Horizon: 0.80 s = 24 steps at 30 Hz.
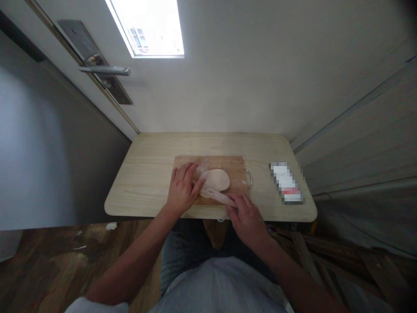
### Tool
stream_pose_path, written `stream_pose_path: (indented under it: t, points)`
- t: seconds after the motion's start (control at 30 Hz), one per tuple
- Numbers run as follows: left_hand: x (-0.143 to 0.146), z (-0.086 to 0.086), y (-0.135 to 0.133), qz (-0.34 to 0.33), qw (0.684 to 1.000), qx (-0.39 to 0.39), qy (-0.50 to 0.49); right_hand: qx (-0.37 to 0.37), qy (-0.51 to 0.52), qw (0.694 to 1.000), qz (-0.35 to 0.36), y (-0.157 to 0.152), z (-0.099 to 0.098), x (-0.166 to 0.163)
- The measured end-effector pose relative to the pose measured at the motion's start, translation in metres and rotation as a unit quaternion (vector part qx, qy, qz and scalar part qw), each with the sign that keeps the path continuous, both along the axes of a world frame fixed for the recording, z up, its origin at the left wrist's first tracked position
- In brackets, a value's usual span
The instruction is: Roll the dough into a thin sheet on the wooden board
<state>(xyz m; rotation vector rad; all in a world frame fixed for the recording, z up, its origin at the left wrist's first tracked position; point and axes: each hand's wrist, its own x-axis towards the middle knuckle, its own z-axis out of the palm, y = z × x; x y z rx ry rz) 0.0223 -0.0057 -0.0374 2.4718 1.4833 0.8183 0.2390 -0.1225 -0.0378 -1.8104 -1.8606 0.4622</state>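
A flat, pale oval of dough (216,179) lies on a wooden cutting board (234,163) dusted with white flour. My left hand (183,188) rests at the board's left side, fingers stretched out and thumb apart, touching the dough's left edge. Across the near edge of the dough slants a slim, whitish rolling pin (218,196). The fingers of my right hand (246,217) are closed round its right end, at the board's near right corner. Its left end reaches close to my left thumb, where details are blurred.
The board has a metal handle (250,178) on its right. A phone (286,182), partly pixelated, lies on the right of the small light-wood table (143,174). Behind stands a white door with a lever handle (106,70). Wooden pieces (306,256) are at lower right.
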Motion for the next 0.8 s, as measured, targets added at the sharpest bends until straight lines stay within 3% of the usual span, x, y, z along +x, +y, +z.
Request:
stream_pose_path:
  t: [0.1, 0.27, 0.47, 0.8]
  points:
    - [0.001, -0.001, -0.014, 0.011, 0.999, 0.023, -0.045, -0.005, 0.045, 0.999, -0.006, 0.009, 0.004, 0.020]
    - [0.005, -0.006, -0.030, 0.016, 1.000, -0.020, 0.013, 0.011, 0.079, 0.996, -0.051, 0.019, 0.004, 0.041]
    - [-0.002, -0.008, -0.019, 0.009, 0.996, -0.080, 0.031, -0.006, 0.105, 0.993, -0.048, 0.026, -0.002, 0.043]
    - [-0.011, -0.011, 0.001, 0.014, 0.998, -0.057, -0.031, -0.014, 0.056, 0.998, -0.026, 0.038, 0.000, 0.047]
